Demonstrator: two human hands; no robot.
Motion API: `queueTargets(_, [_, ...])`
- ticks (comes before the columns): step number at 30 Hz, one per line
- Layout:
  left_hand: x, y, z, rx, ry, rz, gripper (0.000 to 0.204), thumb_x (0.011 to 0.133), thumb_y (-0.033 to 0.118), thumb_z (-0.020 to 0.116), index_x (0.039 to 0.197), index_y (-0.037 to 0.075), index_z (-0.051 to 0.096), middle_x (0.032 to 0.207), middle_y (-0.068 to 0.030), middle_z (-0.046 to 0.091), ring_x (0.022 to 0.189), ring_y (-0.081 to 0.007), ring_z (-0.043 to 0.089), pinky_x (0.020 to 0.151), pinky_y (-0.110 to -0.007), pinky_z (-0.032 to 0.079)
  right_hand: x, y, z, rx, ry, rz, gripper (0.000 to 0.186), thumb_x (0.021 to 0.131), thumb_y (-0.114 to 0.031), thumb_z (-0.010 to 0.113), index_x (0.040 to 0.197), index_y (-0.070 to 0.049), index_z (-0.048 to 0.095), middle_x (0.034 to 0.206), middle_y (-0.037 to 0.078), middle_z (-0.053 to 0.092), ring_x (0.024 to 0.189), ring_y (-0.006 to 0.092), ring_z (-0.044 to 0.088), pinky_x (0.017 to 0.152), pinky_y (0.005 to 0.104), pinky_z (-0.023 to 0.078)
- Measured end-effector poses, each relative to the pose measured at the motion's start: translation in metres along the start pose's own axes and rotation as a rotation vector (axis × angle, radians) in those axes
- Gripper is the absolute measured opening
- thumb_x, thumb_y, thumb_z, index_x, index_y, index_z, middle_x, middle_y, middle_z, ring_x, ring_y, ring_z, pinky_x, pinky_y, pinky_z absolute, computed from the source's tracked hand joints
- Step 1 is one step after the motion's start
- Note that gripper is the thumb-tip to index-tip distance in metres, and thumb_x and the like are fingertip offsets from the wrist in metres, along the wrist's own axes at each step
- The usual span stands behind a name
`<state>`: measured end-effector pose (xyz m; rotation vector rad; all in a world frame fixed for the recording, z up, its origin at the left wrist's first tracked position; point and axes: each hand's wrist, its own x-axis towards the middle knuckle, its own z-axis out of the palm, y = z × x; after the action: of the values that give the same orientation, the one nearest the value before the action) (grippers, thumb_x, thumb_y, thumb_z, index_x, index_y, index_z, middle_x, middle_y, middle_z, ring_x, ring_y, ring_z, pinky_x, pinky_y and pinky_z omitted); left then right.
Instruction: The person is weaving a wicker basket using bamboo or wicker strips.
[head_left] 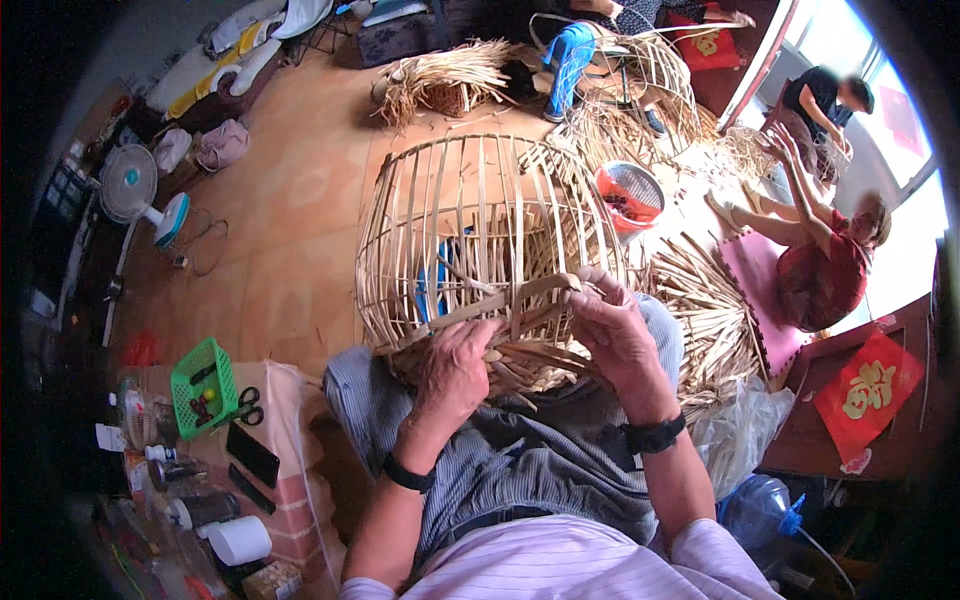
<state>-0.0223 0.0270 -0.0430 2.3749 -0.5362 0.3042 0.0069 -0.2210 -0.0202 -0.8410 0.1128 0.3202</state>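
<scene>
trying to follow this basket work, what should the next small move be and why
Probably a small tuck: the right hand could ease its end of the flat strip in among the upright ribs, with the left hand steadying. The strip slants across the ribs' near side, and its right end is at the right hand's fingers.

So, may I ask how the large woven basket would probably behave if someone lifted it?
The woven basket is probably light for its size, since its upper wall is mostly gaps. Its slender uprights would likely flex if squeezed.
</scene>
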Motion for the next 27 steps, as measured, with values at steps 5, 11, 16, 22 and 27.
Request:
queueTargets(5, [0.003, 0.000, 0.002, 0.005, -0.058, 0.009, 0.032, 0.086, -0.004, 0.054, 0.114, 0.003, 0.070, 0.107, -0.0184, 0.073, 0.106, -0.0381, 0.068, 0.095, -0.049, 0.051, -0.035, 0.017, -0.012, -0.686, -0.024, 0.034, 0.035, 0.098, -0.016, 0.082, 0.123, -0.002, 0.062, 0.100, -0.001, 0.071, 0.086, 0.0064, 0.063, 0.072, 0.0242, 0.053])
queueTargets(11, [0.005, 0.000, 0.001, 0.011, -0.088, -0.009, 0.029, 0.086, -0.002, 0.054, 0.111, 0.003, 0.070, 0.104, -0.0183, 0.072, 0.104, -0.0383, 0.067, 0.095, -0.049, 0.051, -0.041, 0.037, -0.011, -0.700, 0.062, 0.000, 0.023, 0.108, -0.026, 0.070, 0.110, -0.003, 0.067, 0.098, -0.005, 0.065, 0.092, 0.0044, 0.059, 0.081, 0.0229, 0.051])
queueTargets(16, [0.011, 0.007, 0.002, 0.037, -0.095, 0.006, 0.027, 0.088, -0.001, 0.054, 0.108, 0.003, 0.070, 0.100, -0.0183, 0.072, 0.101, -0.0391, 0.067, 0.095, -0.049, 0.051, -0.039, 0.027, -0.065, 0.013, 0.088, -0.076, 0.026, 0.111, -0.033, 0.061, 0.099, -0.010, 0.066, 0.089, 0.003, 0.072, 0.057, 0.0046, 0.054, 0.053, 0.0203, 0.040])
queueTargets(22, [0.011, 0.006, 0.001, 0.086, -0.150, -0.012, 0.026, 0.088, -0.001, 0.054, 0.108, 0.003, 0.071, 0.101, -0.0181, 0.072, 0.101, -0.0392, 0.066, 0.095, -0.049, 0.050, -0.073, 0.038, -0.029, -0.945, -0.248, 0.129, 0.043, 0.102, -0.038, 0.076, 0.117, 0.002, 0.072, 0.095, -0.001, 0.075, 0.085, 0.0147, 0.068, 0.082, 0.0348, 0.057])
queueTargets(27, [0.008, 0.000, -0.001, 0.014, -0.143, -0.046, 0.028, 0.088, -0.001, 0.054, 0.109, 0.003, 0.072, 0.105, -0.0174, 0.073, 0.102, -0.0383, 0.066, 0.095, -0.049, 0.050, -0.084, 0.025, -0.046, -0.818, -0.122, 0.097, 0.042, 0.107, -0.039, 0.069, 0.112, 0.003, 0.073, 0.094, 0.000, 0.076, 0.090, 0.0137, 0.066, 0.081, 0.0347, 0.056])
